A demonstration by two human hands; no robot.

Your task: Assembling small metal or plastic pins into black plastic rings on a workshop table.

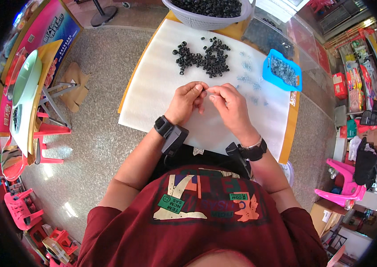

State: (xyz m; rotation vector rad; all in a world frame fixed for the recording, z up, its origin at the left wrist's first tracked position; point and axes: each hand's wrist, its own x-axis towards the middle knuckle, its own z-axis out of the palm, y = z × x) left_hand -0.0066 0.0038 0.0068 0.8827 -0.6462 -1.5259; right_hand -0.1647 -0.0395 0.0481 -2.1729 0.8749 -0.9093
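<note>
Over the white sheet on the table, my two hands meet fingertip to fingertip. My left hand is closed in a pinch, and a small dark piece seems to show at its fingertips, too small to name. My right hand pinches as well, thumb against forefinger; what it holds, if anything, is hidden. Just beyond the fingers lies a loose pile of small black round parts. Small clear bluish pieces lie scattered to the right of the pile.
A blue tray of clear small pieces sits at the sheet's right edge. At the far edge stands a grey colander full of black parts, beside a transparent bin. Left stands another table with a green basin; right, a pink chair.
</note>
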